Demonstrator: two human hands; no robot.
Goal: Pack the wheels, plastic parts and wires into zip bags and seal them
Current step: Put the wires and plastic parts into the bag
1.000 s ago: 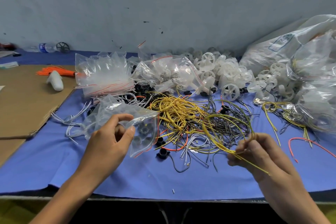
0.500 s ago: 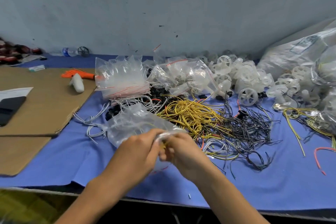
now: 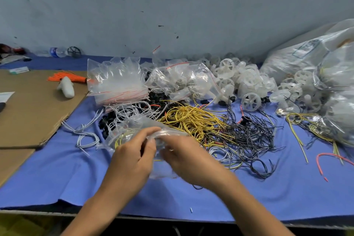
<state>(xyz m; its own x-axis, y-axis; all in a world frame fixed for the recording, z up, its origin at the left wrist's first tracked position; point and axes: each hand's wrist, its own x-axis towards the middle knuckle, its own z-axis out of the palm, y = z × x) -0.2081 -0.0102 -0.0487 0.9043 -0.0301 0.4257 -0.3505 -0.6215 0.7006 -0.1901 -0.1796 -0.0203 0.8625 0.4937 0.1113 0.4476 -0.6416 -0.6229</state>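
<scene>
Head view looks down on both forearms reaching in from the bottom edge and meeting over the near middle of the blue-covered worktop (image 3: pixel 57 174). The left hand (image 3: pixel 132 157) is turned with its back to the camera, thumb uppermost and fingers curled, pinching the rim of a clear zip bag (image 3: pixel 134 126). The right hand (image 3: pixel 183 157) comes in from the right, knuckles up and fingers bent, gripping the same bag just beside the left; it is blurred, so the exact finger placement is unclear. The bag bulges out to the left beyond the hands, with a yellow wire loop (image 3: pixel 122 137) showing through its plastic, and its lower part hangs under the hands close to the cloth. Just behind it lie the loose yellow wires (image 3: pixel 191 119), with black wires (image 3: pixel 249 132) to their right and white wires (image 3: pixel 130 109) to their left. Farther back sit a stack of empty bags (image 3: pixel 115 80) and a heap of white wheels (image 3: pixel 249 82).
</scene>
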